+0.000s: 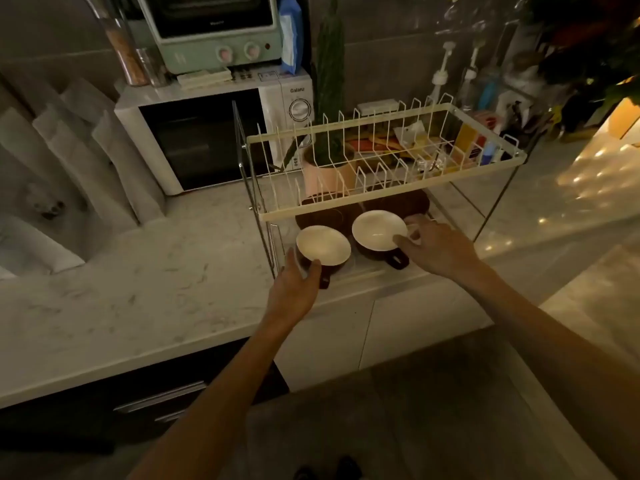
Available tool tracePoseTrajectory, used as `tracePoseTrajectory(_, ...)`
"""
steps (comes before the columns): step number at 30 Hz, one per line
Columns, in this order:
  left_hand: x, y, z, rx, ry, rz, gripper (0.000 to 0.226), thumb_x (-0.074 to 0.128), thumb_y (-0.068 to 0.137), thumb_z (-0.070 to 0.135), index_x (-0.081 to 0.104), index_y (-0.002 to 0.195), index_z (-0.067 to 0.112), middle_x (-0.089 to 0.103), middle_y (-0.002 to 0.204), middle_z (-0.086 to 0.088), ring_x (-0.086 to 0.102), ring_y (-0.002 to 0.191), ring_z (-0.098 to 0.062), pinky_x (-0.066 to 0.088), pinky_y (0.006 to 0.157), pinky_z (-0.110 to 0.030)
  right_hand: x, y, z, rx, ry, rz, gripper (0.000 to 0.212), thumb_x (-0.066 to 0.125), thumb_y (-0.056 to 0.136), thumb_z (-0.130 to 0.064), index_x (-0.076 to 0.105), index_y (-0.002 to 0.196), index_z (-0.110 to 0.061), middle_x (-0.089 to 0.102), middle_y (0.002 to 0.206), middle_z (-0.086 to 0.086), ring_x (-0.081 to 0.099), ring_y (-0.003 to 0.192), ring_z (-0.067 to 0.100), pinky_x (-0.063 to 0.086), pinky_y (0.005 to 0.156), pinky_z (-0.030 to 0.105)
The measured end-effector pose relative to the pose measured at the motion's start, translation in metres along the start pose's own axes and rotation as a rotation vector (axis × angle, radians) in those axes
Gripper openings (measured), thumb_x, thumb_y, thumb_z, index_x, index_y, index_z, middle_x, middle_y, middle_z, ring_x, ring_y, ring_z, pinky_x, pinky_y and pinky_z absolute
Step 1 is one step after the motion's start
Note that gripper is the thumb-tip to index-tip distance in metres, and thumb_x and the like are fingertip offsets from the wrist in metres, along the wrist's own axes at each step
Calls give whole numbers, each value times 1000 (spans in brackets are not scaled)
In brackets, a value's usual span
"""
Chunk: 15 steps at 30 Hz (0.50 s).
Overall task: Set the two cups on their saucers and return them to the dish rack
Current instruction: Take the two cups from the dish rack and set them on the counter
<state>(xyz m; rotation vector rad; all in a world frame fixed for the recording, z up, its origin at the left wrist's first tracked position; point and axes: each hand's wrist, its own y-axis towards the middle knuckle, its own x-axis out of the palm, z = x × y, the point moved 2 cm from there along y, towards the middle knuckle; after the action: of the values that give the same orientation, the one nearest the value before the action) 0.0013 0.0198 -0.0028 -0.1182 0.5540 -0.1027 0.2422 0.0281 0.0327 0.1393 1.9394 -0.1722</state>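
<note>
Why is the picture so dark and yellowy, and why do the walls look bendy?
Head view: dim, warm light; brightest on the cups' pale insides and the glints on the floor at right. The wide lens curves the counter and rack; the far shelf clutter is blurry.

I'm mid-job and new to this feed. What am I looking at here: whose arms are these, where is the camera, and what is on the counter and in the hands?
There is no machine: a person works with bare hands, and the one picture comes from a camera on their head, looking forward and down.

On the marble counter stands a white wire dish rack. Under its upper shelf sit two dark cups with white insides, over dark saucers.

The left hand grips the left cup. The right hand pinches the rim of the right cup.

Behind stand a microwave, with a small green oven on top, and a potted plant.
</note>
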Motion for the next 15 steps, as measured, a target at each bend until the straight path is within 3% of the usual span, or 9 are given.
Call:
tracePoseTrajectory(4,7,12,-2,-168,-202,24,62,49,97,37,19,150,29,38,149,-13,51,122,-31,61,71,-47,5,11,8,80,125,9,59,45,99,-41,33,148,-12,61,132,16,57,122,36,45,101,49)
tracePoseTrajectory(6,11,15,-3,-163,-262,22,57,49,97,34,24,148,27,42,146,-13,55,104,-21,61,65,-42,11,17,10,132,245,0,59,47,98,-40,32,149,-13,63,129,16,63,111,36,53,91,54)
tracePoseTrajectory(8,14,19,-4,-159,-314,38,55,50,97,33,26,146,27,43,144,-13,54,94,-15,61,64,-40,16,22,13,194,391,-9,56,50,99,-35,34,148,-15,64,124,16,68,98,32,61,73,49)
tracePoseTrajectory(11,16,25,-6,-202,-377,47,56,51,97,31,25,146,29,43,145,-13,56,105,-24,61,68,-42,24,29,16,207,501,-51,54,51,99,-28,33,148,-16,63,122,17,66,88,24,59,53,35)
tracePoseTrajectory(15,15,34,-7,-270,-437,48,54,53,96,29,30,145,29,45,143,-13,56,116,-34,61,64,-41,30,34,19,223,602,-116,51,51,99,-23,36,147,-15,55,116,10,61,93,22,58,53,32)
